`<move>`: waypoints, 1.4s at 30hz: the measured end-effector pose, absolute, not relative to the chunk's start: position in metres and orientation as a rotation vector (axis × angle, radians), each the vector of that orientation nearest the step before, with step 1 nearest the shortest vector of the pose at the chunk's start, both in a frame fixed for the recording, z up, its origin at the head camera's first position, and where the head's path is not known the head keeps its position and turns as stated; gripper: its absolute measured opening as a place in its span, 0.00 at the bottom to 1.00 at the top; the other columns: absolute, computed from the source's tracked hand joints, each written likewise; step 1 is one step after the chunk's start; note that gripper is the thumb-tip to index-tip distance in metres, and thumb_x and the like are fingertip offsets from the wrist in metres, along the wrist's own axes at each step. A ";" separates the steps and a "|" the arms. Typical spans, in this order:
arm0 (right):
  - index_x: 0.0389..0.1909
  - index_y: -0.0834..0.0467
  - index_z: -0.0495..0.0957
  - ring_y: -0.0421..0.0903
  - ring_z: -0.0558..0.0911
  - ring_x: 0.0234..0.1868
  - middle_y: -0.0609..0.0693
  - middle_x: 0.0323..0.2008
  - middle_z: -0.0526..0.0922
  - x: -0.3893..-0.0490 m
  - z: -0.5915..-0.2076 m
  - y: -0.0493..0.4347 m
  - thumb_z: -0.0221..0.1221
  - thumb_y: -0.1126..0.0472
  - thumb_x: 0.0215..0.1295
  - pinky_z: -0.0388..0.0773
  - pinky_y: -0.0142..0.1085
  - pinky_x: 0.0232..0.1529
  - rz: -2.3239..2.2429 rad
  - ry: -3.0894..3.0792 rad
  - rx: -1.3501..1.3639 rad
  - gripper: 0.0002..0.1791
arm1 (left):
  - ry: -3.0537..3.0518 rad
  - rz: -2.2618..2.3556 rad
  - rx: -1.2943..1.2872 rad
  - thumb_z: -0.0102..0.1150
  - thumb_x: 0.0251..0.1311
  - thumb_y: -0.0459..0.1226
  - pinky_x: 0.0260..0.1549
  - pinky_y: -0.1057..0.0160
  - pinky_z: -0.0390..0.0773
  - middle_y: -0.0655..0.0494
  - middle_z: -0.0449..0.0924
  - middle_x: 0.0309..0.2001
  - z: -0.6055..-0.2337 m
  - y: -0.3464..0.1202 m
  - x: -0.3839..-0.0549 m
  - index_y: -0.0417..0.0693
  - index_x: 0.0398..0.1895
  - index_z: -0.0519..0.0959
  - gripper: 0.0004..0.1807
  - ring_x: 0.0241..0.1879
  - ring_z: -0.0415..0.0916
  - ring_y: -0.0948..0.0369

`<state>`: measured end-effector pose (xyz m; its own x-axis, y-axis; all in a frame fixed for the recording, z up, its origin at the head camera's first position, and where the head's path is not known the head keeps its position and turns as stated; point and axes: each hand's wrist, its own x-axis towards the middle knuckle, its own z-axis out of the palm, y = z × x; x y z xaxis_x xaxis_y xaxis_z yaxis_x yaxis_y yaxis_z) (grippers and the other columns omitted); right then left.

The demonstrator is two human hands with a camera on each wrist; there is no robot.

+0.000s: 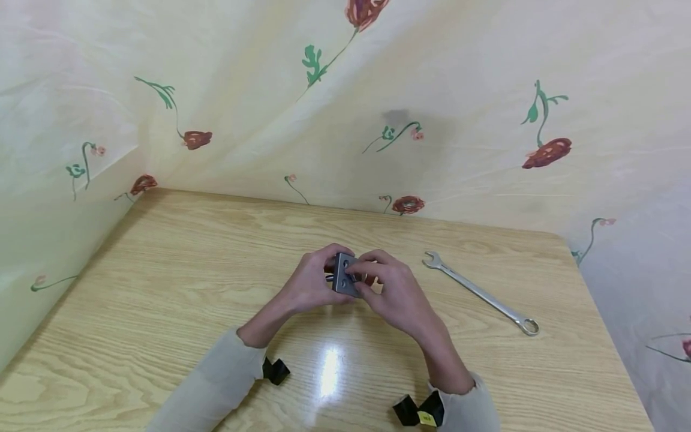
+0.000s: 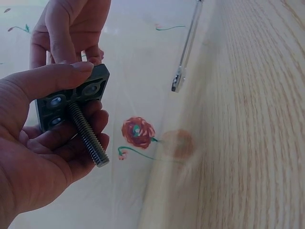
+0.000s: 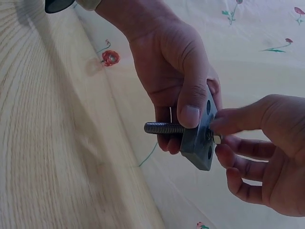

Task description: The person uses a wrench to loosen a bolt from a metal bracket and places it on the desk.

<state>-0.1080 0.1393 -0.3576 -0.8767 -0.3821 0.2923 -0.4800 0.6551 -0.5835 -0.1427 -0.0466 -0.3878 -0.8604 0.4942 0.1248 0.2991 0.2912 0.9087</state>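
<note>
My left hand (image 1: 309, 287) grips a dark grey metal plate (image 1: 340, 283) with several holes, thumb on one face and fingers behind it. Through the plate runs a threaded bolt (image 2: 88, 136), its long threaded shank (image 3: 164, 128) sticking out on the left hand's side. On the opposite face, my right hand (image 1: 398, 293) pinches the bolt's short metal end (image 3: 218, 139) between thumb and fingertips, close against the plate. Those fingertips partly hide that end. Both hands are held above the table, near its middle.
A combination wrench (image 1: 480, 293) lies on the wooden table (image 1: 178, 270) to the right of my hands, open end toward the back. Flower-patterned cloth (image 1: 243, 132) hangs behind the table and along its sides. Black camera mounts (image 1: 277, 371) sit at both wrists.
</note>
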 end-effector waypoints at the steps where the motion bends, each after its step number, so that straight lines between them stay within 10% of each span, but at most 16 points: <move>1: 0.45 0.55 0.84 0.41 0.79 0.33 0.50 0.44 0.83 -0.108 -0.358 0.140 0.67 0.67 0.55 0.78 0.32 0.33 1.025 -2.728 0.700 0.15 | 2.377 1.608 0.739 0.76 0.39 0.31 0.43 0.60 0.82 0.44 0.83 0.47 -0.388 -0.047 -0.143 0.43 0.54 0.73 0.34 0.46 0.84 0.52; 13: 0.37 0.54 0.83 0.37 0.71 0.21 0.44 0.20 0.79 -0.110 -0.359 0.136 0.64 0.49 0.61 0.68 0.28 0.22 1.020 -2.875 0.377 0.13 | 2.400 1.589 0.722 0.77 0.38 0.32 0.45 0.58 0.82 0.44 0.83 0.48 -0.387 -0.046 -0.143 0.43 0.54 0.73 0.35 0.47 0.83 0.52; 35: 0.42 0.55 0.84 0.40 0.79 0.33 0.50 0.42 0.83 -0.107 -0.359 0.137 0.65 0.72 0.54 0.78 0.33 0.31 1.048 -2.726 0.667 0.15 | 2.368 1.607 0.743 0.76 0.38 0.30 0.45 0.58 0.82 0.43 0.82 0.49 -0.388 -0.047 -0.143 0.43 0.55 0.72 0.35 0.48 0.83 0.51; 42: 0.47 0.55 0.82 0.41 0.79 0.33 0.50 0.45 0.83 -0.107 -0.356 0.139 0.68 0.65 0.55 0.77 0.32 0.32 1.038 -2.747 0.661 0.17 | 2.376 1.603 0.740 0.76 0.39 0.30 0.45 0.58 0.82 0.43 0.82 0.49 -0.389 -0.047 -0.143 0.43 0.56 0.72 0.35 0.48 0.83 0.50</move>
